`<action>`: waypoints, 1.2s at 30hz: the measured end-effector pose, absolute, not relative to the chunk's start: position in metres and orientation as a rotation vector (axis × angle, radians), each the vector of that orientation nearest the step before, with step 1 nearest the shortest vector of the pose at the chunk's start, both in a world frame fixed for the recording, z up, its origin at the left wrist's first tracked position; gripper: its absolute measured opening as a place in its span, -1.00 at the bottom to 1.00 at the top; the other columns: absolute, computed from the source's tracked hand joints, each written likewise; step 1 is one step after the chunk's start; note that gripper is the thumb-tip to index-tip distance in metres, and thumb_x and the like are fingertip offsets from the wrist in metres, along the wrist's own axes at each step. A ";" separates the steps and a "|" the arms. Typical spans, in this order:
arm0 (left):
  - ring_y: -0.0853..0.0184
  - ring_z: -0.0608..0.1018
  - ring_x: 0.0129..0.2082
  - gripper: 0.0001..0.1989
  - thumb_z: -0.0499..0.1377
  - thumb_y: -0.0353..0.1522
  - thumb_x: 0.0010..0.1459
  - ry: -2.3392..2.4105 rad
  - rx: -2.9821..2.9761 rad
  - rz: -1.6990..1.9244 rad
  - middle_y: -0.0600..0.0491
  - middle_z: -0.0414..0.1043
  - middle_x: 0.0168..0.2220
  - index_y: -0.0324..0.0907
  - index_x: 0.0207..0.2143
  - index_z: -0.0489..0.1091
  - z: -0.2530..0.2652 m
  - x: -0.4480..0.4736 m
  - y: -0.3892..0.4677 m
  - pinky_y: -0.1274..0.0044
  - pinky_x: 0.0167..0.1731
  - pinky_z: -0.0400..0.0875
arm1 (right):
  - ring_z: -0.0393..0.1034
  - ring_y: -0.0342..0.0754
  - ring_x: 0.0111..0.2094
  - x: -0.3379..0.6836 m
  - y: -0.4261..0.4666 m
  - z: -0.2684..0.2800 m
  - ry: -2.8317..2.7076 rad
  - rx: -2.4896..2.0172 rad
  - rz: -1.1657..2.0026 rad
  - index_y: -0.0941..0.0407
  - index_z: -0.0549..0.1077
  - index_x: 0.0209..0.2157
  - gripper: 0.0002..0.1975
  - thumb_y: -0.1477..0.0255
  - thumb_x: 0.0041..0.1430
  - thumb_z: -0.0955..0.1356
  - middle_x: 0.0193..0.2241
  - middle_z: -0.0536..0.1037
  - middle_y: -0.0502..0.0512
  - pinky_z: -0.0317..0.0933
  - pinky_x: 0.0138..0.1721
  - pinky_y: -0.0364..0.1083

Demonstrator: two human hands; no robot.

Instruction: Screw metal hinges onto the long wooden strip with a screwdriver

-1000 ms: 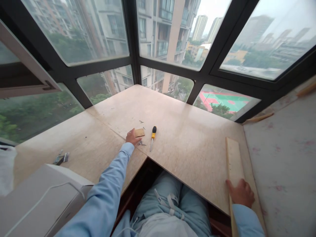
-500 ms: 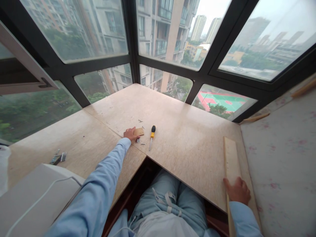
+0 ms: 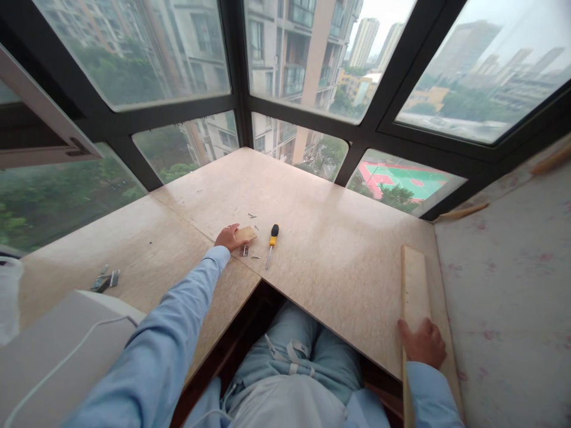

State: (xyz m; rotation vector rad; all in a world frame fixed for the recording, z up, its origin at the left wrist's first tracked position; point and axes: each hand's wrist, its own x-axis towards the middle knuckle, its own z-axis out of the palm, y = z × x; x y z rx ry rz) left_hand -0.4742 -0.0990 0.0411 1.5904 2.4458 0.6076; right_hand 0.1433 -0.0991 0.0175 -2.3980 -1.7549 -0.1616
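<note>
My left hand (image 3: pixel 229 238) is closed around one end of a small, flat wooden block (image 3: pixel 246 233) on the tabletop. Just below the block lies a metal hinge (image 3: pixel 244 251), close to my fingers. A screwdriver (image 3: pixel 273 238) with a black and yellow handle rests to the right, its tip toward me. Loose screws (image 3: pixel 252 216) are scattered near the block. Over on the right, my right hand (image 3: pixel 423 343) grips a long wooden board (image 3: pixel 414 279) across its width; the board has small holes along one side and runs along the wall.
More metal hardware (image 3: pixel 106 280) lies on the left of the tabletop (image 3: pixel 330 238), behind a pale box-like object (image 3: pixel 66 356) with a white cable. A corner cutout surrounds my lap. Windows border the far edges, and a patterned wall (image 3: pixel 513 297) stands at right.
The view has shifted slightly. My left hand has drawn a little to the left with the block, so more of the hinge shows. My right hand keeps its hold on the board.
</note>
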 end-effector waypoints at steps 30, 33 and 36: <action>0.06 0.47 -0.03 -0.36 0.29 -0.13 -0.07 2.679 1.355 0.682 -0.18 0.45 -0.07 -0.28 0.02 0.31 0.048 -0.403 -0.078 0.36 -0.01 0.34 | 0.38 0.35 -0.17 0.149 -0.100 0.013 -1.835 -2.304 -0.246 0.36 0.21 0.15 -0.36 0.15 0.23 0.20 -0.05 0.40 0.58 0.23 -0.24 0.17; -0.03 0.46 -0.03 -0.38 0.25 -0.09 -0.05 2.882 1.101 0.501 -0.24 0.45 -0.07 -0.28 -0.01 0.35 0.043 -0.438 -0.108 0.30 -0.06 0.34 | 0.38 0.39 -0.17 0.151 -0.100 0.012 -1.849 -2.295 -0.235 0.36 0.23 0.14 -0.36 0.13 0.24 0.19 -0.06 0.41 0.60 0.23 -0.25 0.21; -0.05 0.44 -0.02 -0.42 0.23 -0.07 -0.03 2.932 1.074 0.422 -0.24 0.46 -0.08 -0.24 -0.02 0.36 0.037 -0.454 -0.130 0.28 -0.07 0.34 | 0.37 0.42 -0.15 0.153 -0.097 0.013 -1.857 -2.335 -0.171 0.36 0.26 0.12 -0.36 0.11 0.24 0.17 -0.07 0.41 0.60 0.24 -0.23 0.24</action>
